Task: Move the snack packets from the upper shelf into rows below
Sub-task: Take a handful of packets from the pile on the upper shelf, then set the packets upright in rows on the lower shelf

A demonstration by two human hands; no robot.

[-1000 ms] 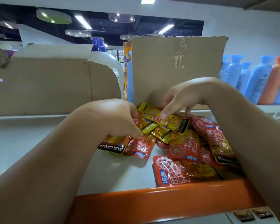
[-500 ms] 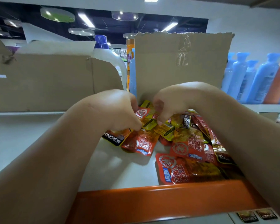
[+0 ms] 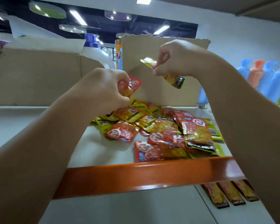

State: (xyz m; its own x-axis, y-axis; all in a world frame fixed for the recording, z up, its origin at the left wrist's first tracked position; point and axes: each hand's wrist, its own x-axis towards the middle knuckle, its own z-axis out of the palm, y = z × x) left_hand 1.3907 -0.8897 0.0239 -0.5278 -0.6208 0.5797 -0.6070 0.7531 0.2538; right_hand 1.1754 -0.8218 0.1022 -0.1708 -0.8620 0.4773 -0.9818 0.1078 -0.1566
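Shop shelving fills the view under ceiling lights. On the white upper shelf (image 3: 95,147), behind its orange front edge (image 3: 136,177), lies a loose pile of red and yellow snack packets (image 3: 160,131). Above the pile, the right hand (image 3: 176,59) is raised, its fingers pinching one yellow packet (image 3: 173,76), which hangs tilted. The left hand (image 3: 102,89), just over the pile's left side, has its fingers curled round red packets (image 3: 132,85). Three packets (image 3: 229,196) lie side by side on the lower shelf (image 3: 136,207) at bottom right. Cardboard boxes (image 3: 31,78) stand behind the pile. Blue and orange bottles (image 3: 273,78) line the far right.
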